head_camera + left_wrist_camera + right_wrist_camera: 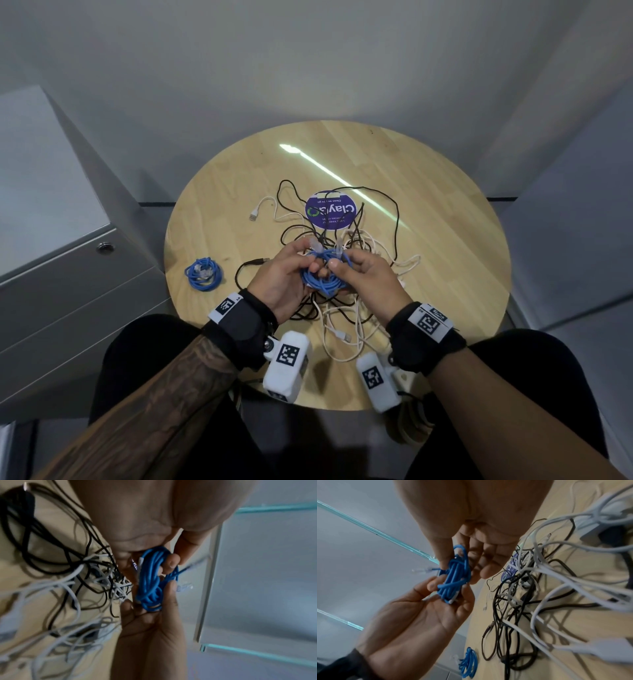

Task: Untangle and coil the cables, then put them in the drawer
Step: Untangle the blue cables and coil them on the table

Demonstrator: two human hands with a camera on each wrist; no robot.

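Two bare hands meet above a round pale-wood table — the left hand and right hand both curl fingers around a half-wound blue network cable, its clear plugs poking up between the fingertips. Beneath them sprawls a tangle of thin black cables and white cables, partly covering a round purple sticker. Well apart to the left, near the table's edge, lies a second coiled blue cable. Beside the table on the left stands a grey metal drawer cabinet — drawers closed.
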